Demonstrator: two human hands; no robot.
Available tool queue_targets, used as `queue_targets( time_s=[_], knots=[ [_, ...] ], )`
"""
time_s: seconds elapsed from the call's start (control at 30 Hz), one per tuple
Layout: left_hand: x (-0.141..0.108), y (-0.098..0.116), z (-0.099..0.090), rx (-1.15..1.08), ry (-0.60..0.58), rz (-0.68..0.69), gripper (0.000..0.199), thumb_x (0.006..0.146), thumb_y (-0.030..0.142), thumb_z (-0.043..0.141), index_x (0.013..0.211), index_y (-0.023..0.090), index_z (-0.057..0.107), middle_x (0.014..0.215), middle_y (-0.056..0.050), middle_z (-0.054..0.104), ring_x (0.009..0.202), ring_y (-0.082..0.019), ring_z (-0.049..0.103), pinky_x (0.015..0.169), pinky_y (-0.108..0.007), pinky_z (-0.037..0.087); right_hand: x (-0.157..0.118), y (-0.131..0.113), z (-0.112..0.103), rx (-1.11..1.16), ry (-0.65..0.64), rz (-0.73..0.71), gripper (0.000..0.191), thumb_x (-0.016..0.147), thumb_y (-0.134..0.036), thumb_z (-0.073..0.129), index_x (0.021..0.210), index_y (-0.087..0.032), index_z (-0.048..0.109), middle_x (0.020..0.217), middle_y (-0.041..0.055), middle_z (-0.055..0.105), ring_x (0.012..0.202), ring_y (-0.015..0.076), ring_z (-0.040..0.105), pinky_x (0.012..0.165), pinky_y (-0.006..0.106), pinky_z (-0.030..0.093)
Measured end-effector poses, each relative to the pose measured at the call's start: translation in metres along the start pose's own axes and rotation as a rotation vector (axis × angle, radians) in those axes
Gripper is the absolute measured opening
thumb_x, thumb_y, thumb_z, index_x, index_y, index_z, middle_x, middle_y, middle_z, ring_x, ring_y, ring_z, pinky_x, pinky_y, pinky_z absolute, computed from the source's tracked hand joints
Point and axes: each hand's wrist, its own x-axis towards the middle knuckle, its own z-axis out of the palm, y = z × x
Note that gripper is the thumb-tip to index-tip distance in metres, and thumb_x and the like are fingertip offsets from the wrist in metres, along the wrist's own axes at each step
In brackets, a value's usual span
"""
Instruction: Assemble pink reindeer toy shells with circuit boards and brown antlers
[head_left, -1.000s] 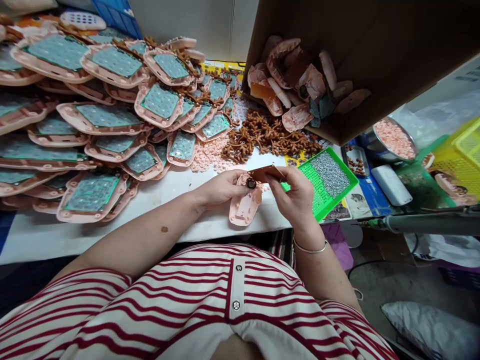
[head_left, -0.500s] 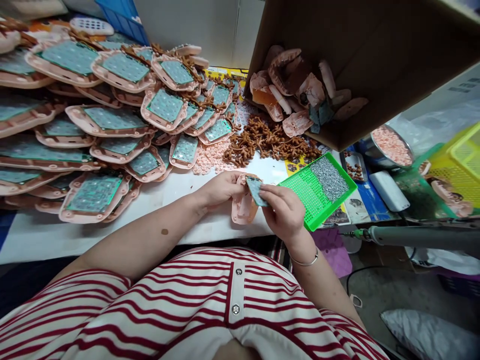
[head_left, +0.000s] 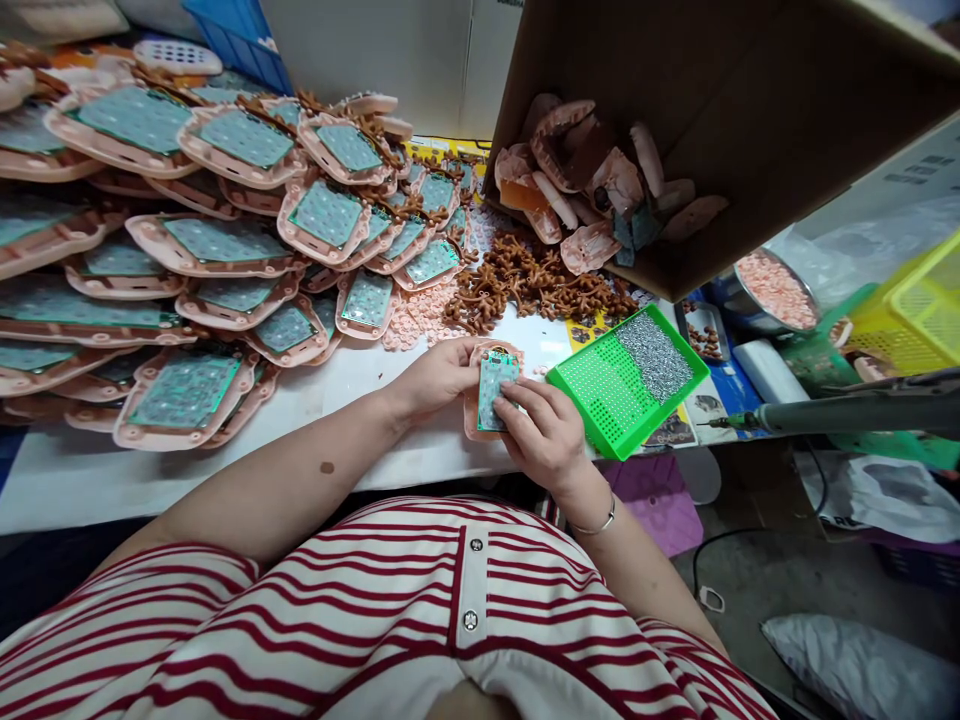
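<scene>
We see, in descending order of size, an open cardboard carton point(head_left: 720, 110) holding pink parts, a white tabletop point(head_left: 390, 440), and a large pile of board-fitted shells point(head_left: 180, 400) toward the left. Nearer the middle we note a heap of brown pieces point(head_left: 525, 280) and, right of the hands, a green perforated tray point(head_left: 600, 390) with small metal pieces point(head_left: 656, 355) at its far end.

We find the left hand point(head_left: 442, 375) pinching the upper left edge of a pink shell point(head_left: 472, 415), its thumb on top and its other fingers largely hidden. The right hand point(head_left: 547, 435) has its fingers bent and close together, tips lying on the lower right of a circuit board point(head_left: 493, 375); we cannot tell whether its thumb grips from below. The circuit board lies over the pink shell, between the two hands, just beside the left thumb.

We observe dark capitals, apparently "DONGSHA", cut off at the top of a pale panel point(head_left: 375, 70); lettering on a white plastic bag point(head_left: 892, 500) is only partly visible, and the print on a pale flap point(head_left: 900, 190) is too small to read
</scene>
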Motion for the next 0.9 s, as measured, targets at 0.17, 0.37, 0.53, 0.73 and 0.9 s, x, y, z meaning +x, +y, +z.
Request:
queue_targets(
  time_s=[0.17,0.37,0.53,0.73,0.9],
  knots=[
    [0.0006,-0.0002,0.0001,0.049,0.037,0.064,0.030,0.068,0.017,0.075,0.098,0.013,0.075,0.095,-0.006,0.074,0.089,-0.017,0.065,0.086,-0.028,0.048,-0.0005,-0.0018,0.0026,-0.027,0.050,-0.010,0.028,0.086,-0.016,0.060,0.113,-0.020,0.067,0.112,0.0133,0.076,0.107,0.0259,0.068,0.083,0.043,0.063],
    [-0.0013,0.0015,0.0020,0.019,0.008,0.079,0.034,0.070,0.024,0.077,0.102,0.013,0.074,0.101,-0.008,0.074,0.097,-0.020,0.066,0.091,-0.030,0.048,-0.0020,-0.0010,0.0063,-0.007,0.090,0.051,0.030,0.085,-0.017,0.062,0.114,-0.024,0.067,0.114,0.0109,0.075,0.110,0.0248,0.068,0.086,0.042,0.061],
    [-0.0012,0.0011,0.0030,0.017,0.019,0.065,0.032,0.069,0.023,0.077,0.100,0.013,0.075,0.098,-0.007,0.074,0.094,-0.019,0.066,0.091,-0.030,0.048,-0.0036,-0.0023,0.0048,-0.047,0.090,0.033,0.028,0.085,-0.018,0.061,0.112,-0.025,0.067,0.113,0.0097,0.076,0.112,0.0247,0.069,0.089,0.042,0.058],
    [-0.0009,0.0006,0.0030,0.055,0.043,0.102,0.031,0.071,0.022,0.075,0.101,0.013,0.075,0.098,-0.007,0.075,0.092,-0.018,0.066,0.091,-0.030,0.048,0.0005,-0.0052,0.0020,-0.156,0.075,-0.015,0.027,0.086,-0.017,0.059,0.111,-0.024,0.065,0.110,0.0086,0.077,0.108,0.0241,0.070,0.091,0.042,0.055],
    [-0.0011,0.0013,0.0030,0.049,0.025,0.114,0.034,0.070,0.025,0.077,0.102,0.014,0.075,0.101,-0.007,0.074,0.094,-0.018,0.066,0.092,-0.030,0.047,0.0040,-0.0068,0.0045,-0.122,0.121,0.002,0.023,0.086,-0.019,0.060,0.109,-0.020,0.064,0.103,0.0106,0.078,0.104,0.0246,0.070,0.087,0.040,0.055]
  ],
)
